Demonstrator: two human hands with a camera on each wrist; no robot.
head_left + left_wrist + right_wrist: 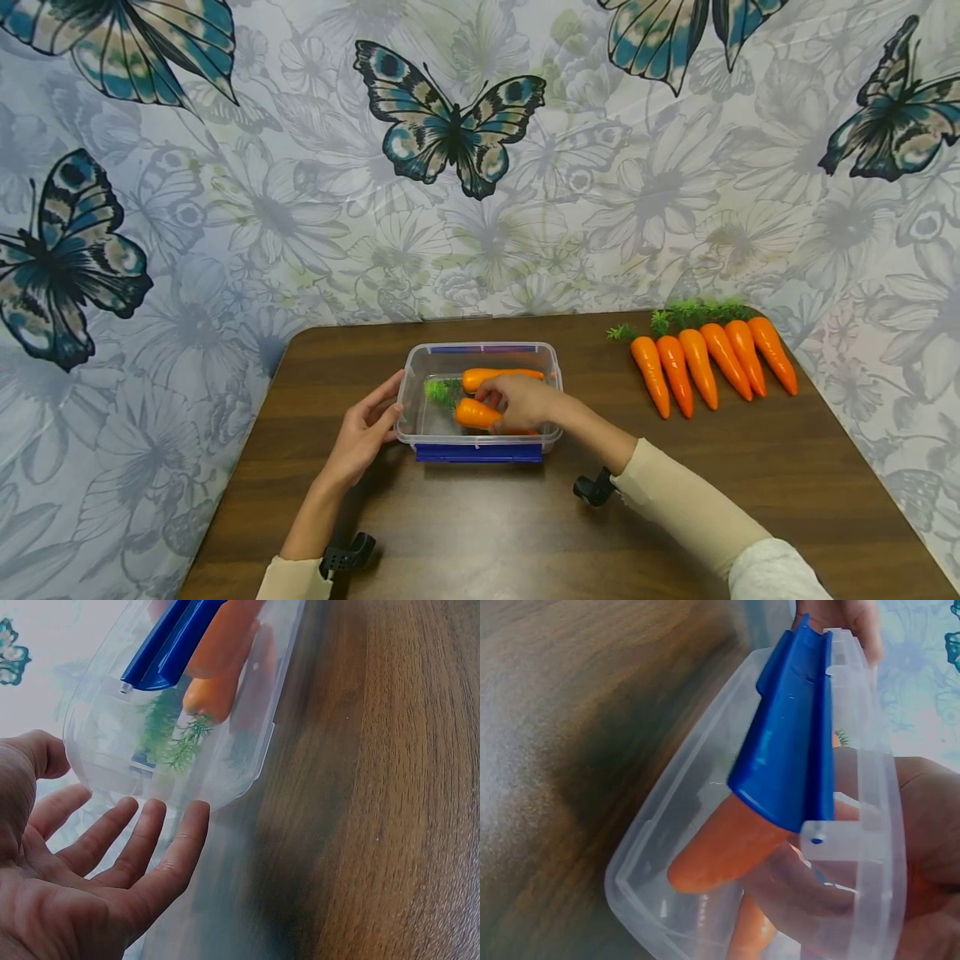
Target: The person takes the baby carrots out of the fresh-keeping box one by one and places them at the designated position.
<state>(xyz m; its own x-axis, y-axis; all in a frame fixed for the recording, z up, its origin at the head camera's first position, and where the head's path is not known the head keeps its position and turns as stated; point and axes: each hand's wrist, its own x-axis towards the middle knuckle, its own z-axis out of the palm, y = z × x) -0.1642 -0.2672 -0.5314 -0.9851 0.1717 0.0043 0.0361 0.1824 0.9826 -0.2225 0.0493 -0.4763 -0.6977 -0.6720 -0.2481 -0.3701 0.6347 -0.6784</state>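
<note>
A clear plastic box (433,367) with a blue latch (478,452) on its front stands on the table, no lid on it. Two orange carrots lie sideways inside, their green tops to the left: a rear carrot (501,377) and a front carrot (472,414). My right hand (525,398) reaches in over the right rim and pinches the front carrot, whose tapered end (720,855) shows through the wall in the right wrist view. Against the box's left end rests my left hand (362,433), fingers (180,855) spread and fairly straight, thumb at the rim.
Several more carrots (697,367) lie in a row at the back right of the brown wooden table (480,517), leafy tops (697,312) toward the far edge. Behind the table hangs a butterfly-patterned backdrop (480,250). Each wrist wears a black strap (348,557).
</note>
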